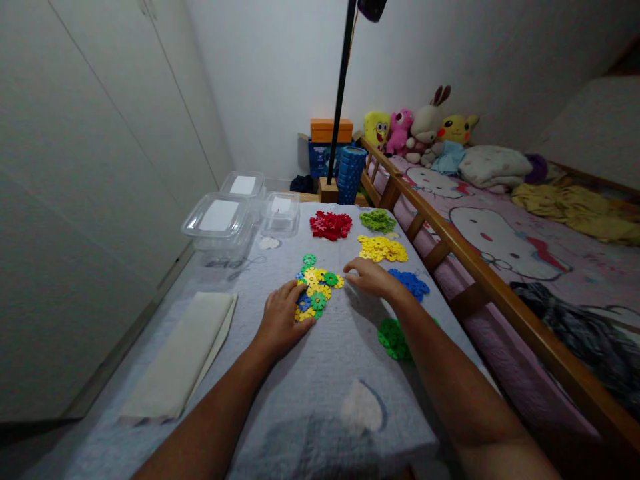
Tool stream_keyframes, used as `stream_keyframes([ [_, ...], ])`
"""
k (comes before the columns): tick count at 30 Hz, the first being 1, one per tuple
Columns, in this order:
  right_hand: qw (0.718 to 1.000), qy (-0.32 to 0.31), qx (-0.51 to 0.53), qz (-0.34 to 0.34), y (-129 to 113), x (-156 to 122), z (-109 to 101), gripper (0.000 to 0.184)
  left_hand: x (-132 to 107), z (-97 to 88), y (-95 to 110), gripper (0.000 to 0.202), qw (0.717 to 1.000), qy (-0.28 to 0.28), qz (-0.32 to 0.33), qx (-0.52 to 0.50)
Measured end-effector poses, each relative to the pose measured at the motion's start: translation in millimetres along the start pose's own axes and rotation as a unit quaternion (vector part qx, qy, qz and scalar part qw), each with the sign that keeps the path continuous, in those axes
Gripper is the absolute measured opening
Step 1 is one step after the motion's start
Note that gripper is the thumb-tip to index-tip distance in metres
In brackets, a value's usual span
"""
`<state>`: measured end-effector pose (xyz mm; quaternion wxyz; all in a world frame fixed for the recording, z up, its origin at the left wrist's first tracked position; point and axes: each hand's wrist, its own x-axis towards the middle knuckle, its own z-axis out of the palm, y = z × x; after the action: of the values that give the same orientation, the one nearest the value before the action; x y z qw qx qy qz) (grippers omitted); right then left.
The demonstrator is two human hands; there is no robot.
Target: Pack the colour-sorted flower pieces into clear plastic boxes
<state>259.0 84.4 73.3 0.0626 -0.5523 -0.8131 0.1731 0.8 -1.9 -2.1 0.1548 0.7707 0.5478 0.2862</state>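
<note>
Setting: a table (pixel 320 400) draped in a grey-blue cloth, seen from above and behind the person's two bare forearms.
Main item: a flat joined cluster (pixel 316 291) of yellow, green and blue snowflake-shaped plastic pieces lies at the middle of the table, between the two hands.
Left hand (pixel 283 320): lies palm down and open, fingers spread, with the fingertips on the cluster's near left edge; it grips nothing.
Right hand (pixel 367 277): palm down, fingers curled, with the tips at the cluster's right edge; it may be pinching a yellow piece there, but I cannot tell at this size.
Sorted piles: a red pile (pixel 330 225) and a light green pile (pixel 377 220) at the far side, a yellow pile (pixel 383 249) nearer, and a blue pile (pixel 410 282) just beside the right wrist. A dark green pile (pixel 393 337) sits partly under the right forearm.
Far left: three clear plastic containers (pixel 220 223) with lids.
Near left: a folded cream cloth (pixel 185 353) lying flat.
Right of the table: a bed with a wooden rail (pixel 480 273), with plush toys (pixel 415 130) at its far end.
</note>
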Motion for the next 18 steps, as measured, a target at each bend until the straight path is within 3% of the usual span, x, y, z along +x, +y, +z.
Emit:
stream_keyframes([
  [3, 0.998, -0.028, -0.056, 0.029, -25, -4, 21, 0.027, 0, -0.4, 1, 0.071, 1.0, 0.001, 0.0, -0.006],
  [9, 0.996, 0.025, -0.064, 0.061, -44, -1, 46, 0.037, 2, 2.9, -1, 0.071, 1.0, 0.007, -0.008, -0.007],
  [14, 0.995, 0.044, -0.06, 0.065, -42, 2, 53, 0.031, 3, 1.9, 0, 0.07, 1.0, 0.003, -0.008, -0.004],
  [18, 0.995, 0.048, -0.053, 0.068, -37, -1, 42, 0.032, 3, 2.3, 0, 0.069, 1.0, 0.005, -0.009, 0.004],
])
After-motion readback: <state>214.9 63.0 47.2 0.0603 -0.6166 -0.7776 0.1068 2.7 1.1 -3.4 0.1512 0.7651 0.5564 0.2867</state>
